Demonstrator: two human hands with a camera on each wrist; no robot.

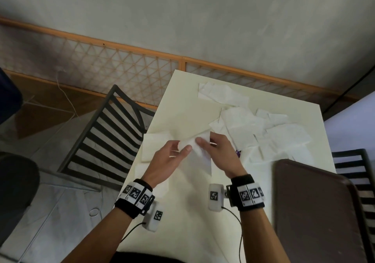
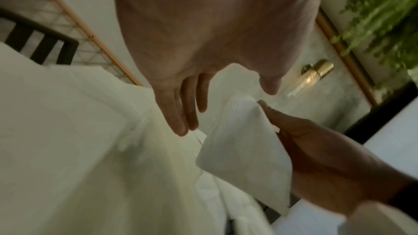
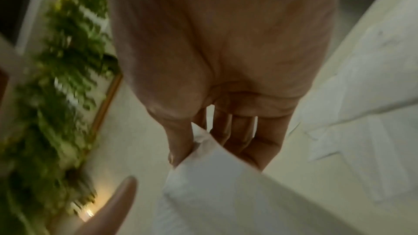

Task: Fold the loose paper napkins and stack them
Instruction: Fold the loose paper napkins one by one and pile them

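Observation:
Above the cream table (image 1: 188, 110) my right hand (image 1: 217, 149) pinches a white paper napkin (image 1: 200, 158) between thumb and fingers; the sheet hangs down from that grip. The right wrist view shows the thumb (image 3: 181, 146) pressed on the napkin's (image 3: 214, 185) top corner. My left hand (image 1: 172, 155) is just left of the sheet, fingers (image 2: 181, 113) straight and spread, gripping nothing; its thumb is close to the napkin's (image 2: 242, 149) upper edge. Folded napkins (image 1: 156, 147) lie flat at the table's left edge. Loose napkins (image 1: 253, 130) are scattered over the right and far side.
A dark brown tray (image 1: 314, 212) covers the near right corner of the table. Black slatted chairs stand at the left (image 1: 105, 132) and right (image 1: 353, 167). A small purple object (image 1: 238, 153) peeks out beside my right hand. Cables trail from both wrist cameras.

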